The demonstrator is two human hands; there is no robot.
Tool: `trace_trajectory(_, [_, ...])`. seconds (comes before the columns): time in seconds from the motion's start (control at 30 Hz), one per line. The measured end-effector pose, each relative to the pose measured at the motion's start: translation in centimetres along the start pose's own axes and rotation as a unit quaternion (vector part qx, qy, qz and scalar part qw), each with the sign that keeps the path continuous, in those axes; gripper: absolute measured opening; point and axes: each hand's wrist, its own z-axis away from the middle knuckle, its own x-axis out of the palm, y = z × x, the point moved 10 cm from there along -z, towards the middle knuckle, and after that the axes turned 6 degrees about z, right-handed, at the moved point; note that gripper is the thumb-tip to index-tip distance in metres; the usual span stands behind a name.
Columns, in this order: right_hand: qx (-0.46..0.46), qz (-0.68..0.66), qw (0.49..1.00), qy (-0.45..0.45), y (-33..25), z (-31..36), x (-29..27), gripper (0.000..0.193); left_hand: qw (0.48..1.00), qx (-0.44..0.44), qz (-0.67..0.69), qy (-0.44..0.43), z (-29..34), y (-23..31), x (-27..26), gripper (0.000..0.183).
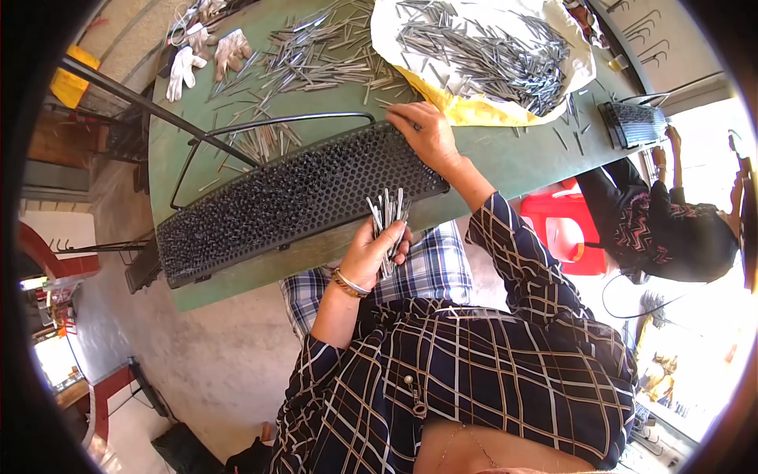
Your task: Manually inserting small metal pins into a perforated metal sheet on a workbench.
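Observation:
My left hand (369,254) is closed around a bunch of thin grey metal strips (387,207), held upright just in front of the rack's near edge. A long black rack (347,170) with rows of round holes lies slantwise along the table's near edge. Dark pieces densely fill the holes on its left part, while the right part shows open holes. Over the rack's far right end is my right hand (430,136), its fingers bent and close together at the far edge. Whatever its fingertips hold, if anything, is too small to make out.
Loose metal strips (324,67) are strewn over the green table (489,154). A white and yellow sack (466,110) bears a heap of them. Gloves (183,73) lie at the far left. On the right, another person (671,225) works at a second rack (638,125), near a red stool (562,229).

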Motion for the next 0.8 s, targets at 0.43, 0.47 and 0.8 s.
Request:
trace_trajectory(0.43, [-0.028,-0.178,0.943,-0.281,-8.0,2.6,1.0,0.022,0.998,0.042,-0.056,0.008,-0.3,1.4,0.2,0.016])
trace_trajectory(0.47, [-0.024,-0.204,0.927,-0.314,-8.4,3.3,1.5,0.021,0.996,0.048,-0.068,0.007,-0.4,1.7,0.4,0.016])
trace_trajectory(0.8, [0.242,-0.259,0.930,-0.097,1.1,0.6,-1.4,0.021,0.999,0.029,-0.013,0.010,-0.7,1.1,0.4,0.015])
